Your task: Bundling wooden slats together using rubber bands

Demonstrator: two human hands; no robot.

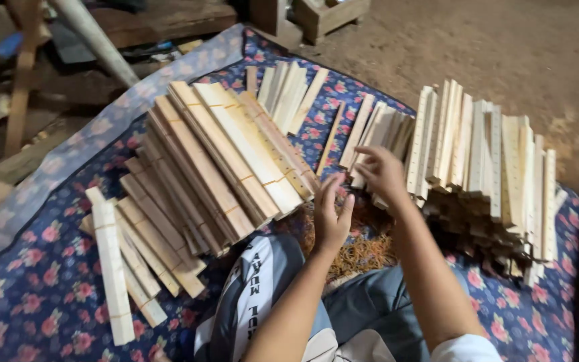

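At far left, dark planks and a pale pole [95, 40] lie in shadow, hard to make out. A flowered blue cloth [28, 295] covers the floor. On it rest bundles of wooden slats [196, 174], fanned out and bound with thin bands, the lowest ends overlapping. The left hand [332, 214] is raised with fingers spread, holding nothing, just beside the bundle ends. Under it a heap of rubber bands [363, 251] is partly hidden by the forearms. The right hand [383, 175] reaches with curled fingers into loose slats [376, 131]; whether it pinches one cannot be told. Further right is a tall stack of slats [497, 167], its base in shadow.
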